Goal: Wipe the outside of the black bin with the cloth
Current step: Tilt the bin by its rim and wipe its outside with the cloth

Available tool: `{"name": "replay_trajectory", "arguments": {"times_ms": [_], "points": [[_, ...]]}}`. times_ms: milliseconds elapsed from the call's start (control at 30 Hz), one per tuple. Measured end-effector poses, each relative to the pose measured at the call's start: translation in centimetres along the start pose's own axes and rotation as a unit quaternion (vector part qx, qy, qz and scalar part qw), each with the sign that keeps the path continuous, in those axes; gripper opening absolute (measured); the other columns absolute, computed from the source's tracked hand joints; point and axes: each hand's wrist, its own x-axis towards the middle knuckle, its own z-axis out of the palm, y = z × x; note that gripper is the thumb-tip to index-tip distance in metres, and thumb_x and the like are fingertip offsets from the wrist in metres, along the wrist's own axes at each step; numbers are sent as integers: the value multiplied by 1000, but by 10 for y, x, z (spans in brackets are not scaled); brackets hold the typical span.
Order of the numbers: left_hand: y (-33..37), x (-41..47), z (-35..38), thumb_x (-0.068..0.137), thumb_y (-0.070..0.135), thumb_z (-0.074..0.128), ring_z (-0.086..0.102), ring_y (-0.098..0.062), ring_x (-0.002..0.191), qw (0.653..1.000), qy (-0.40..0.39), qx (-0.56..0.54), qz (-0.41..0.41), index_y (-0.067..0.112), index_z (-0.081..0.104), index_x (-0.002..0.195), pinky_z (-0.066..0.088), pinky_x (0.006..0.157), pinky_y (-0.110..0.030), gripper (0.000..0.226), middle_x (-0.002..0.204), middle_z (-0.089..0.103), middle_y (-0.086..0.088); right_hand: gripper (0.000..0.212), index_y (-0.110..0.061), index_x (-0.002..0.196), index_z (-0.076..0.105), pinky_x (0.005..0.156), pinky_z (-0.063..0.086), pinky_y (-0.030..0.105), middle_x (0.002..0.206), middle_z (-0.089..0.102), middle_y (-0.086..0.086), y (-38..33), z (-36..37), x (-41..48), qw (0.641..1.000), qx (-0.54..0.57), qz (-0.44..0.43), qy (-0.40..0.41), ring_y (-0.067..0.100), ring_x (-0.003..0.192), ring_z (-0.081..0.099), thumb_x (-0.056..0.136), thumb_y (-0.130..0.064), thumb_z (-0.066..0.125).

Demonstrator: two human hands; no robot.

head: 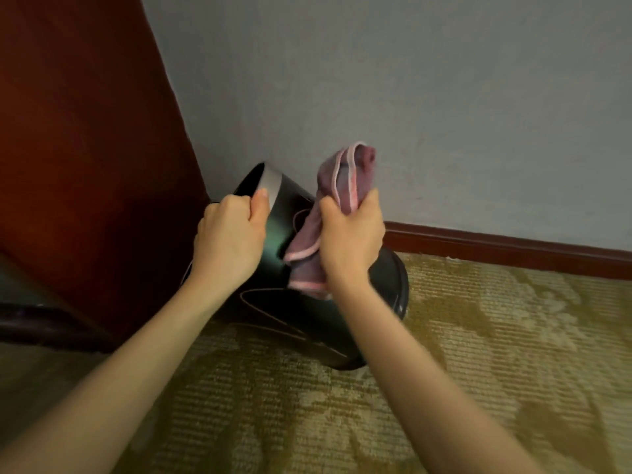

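The left hand (229,234) grips the tipped black bin (294,302) by its rim; the right hand (349,234) squeezes the pink cloth (338,179); yellow carpet (478,354) lies below, a grey wall (410,97) behind

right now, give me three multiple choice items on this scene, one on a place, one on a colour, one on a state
1. Where does the left hand hold the black bin?
A. at its silver rim
B. at its base
C. nowhere on it

2. What colour is the cloth?
A. white
B. dusky pink with a paler pink edge
C. blue

3. How does the bin stand on the carpet?
A. upright
B. upside down
C. tipped, its opening turned to the left

Answers:
1 A: the thumb lies on the silver band at the opening.
2 B: the bunched fabric in the right hand is pink with a light border.
3 C: the rim sits high at the left and the base low at the right.
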Motion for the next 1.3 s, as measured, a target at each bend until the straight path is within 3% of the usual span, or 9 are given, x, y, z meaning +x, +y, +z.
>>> {"name": "replay_trajectory", "arguments": {"times_ms": [100, 233, 367, 433, 567, 767, 1033, 1200, 1300], "points": [[3, 6, -2, 99, 35, 35, 55, -48, 79, 999, -9, -18, -26, 15, 33, 50, 32, 62, -39, 53, 70, 54, -28, 34, -37, 86, 38, 75, 42, 25, 92, 53, -8, 10, 2, -51, 995, 100, -16, -2, 9, 84, 55, 77, -21, 67], [11, 2, -7, 100, 29, 36, 53, -44, 75, 999, -31, -29, -25, 13, 33, 48, 27, 62, -35, 55, 53, 39, -7, 40, -41, 91, 34, 77, 44, 26, 101, 55, -3, 17, 5, -70, 995, 90, -33, -13, 8, 86, 56, 78, -21, 67], [16, -2, -6, 100, 24, 36, 54, -48, 82, 998, -26, -49, -11, 12, 33, 50, 30, 63, -41, 52, 71, 55, -31, 33, -38, 84, 36, 73, 39, 26, 91, 54, -9, 11, 0, -54, 997, 81, -3, -2, 5, 78, 53, 78, -25, 66], [19, -4, -5, 100, 21, 36, 54, -49, 84, 998, -28, -52, 1, 15, 33, 50, 35, 67, -45, 51, 81, 59, -36, 29, -34, 82, 37, 73, 39, 30, 82, 51, -11, 4, -2, -41, 997, 76, 18, 0, 13, 77, 52, 78, -25, 64], [22, -10, -2, 100, 21, 36, 55, -42, 74, 998, -35, -46, 19, 17, 37, 49, 28, 62, -36, 52, 59, 53, -16, 24, -20, 90, 45, 75, 43, 34, 79, 51, -9, -14, -4, -2, 999, 26, 31, -26, 23, 81, 54, 78, -29, 64], [18, -16, -2, 100, 20, 37, 43, -34, 64, 998, -39, -22, 51, 19, 32, 49, 21, 61, -35, 52, 49, 35, -1, 45, -6, 108, 63, 83, 52, 37, 110, 66, 15, -21, 18, 70, 988, -77, 30, -130, 31, 98, 63, 72, -32, 69], [5, -17, -6, 100, 22, 37, 44, -31, 61, 998, -24, -36, 46, 16, 36, 50, 27, 62, -36, 51, 50, 39, 1, 52, -3, 122, 54, 40, 40, 22, 103, 60, 10, -25, 52, 114, 949, -142, 73, -273, 21, 76, 56, 77, -24, 71], [10, -12, -4, 100, 21, 37, 48, -36, 65, 997, -31, -34, 57, 17, 34, 49, 24, 62, -36, 51, 50, 37, 1, 56, -4, 126, 53, 63, 40, 26, 123, 60, 13, -18, 50, 121, 952, -168, 58, -247, 28, 99, 60, 79, -29, 69], [12, -11, 0, 100, 24, 36, 52, -42, 69, 997, -37, -42, 58, 19, 32, 49, 30, 63, -41, 52, 51, 36, -1, 54, -3, 123, 57, 72, 43, 29, 122, 62, 17, -12, 39, 120, 963, -137, 67, -221, 32, 106, 62, 77, -28, 69]]}}
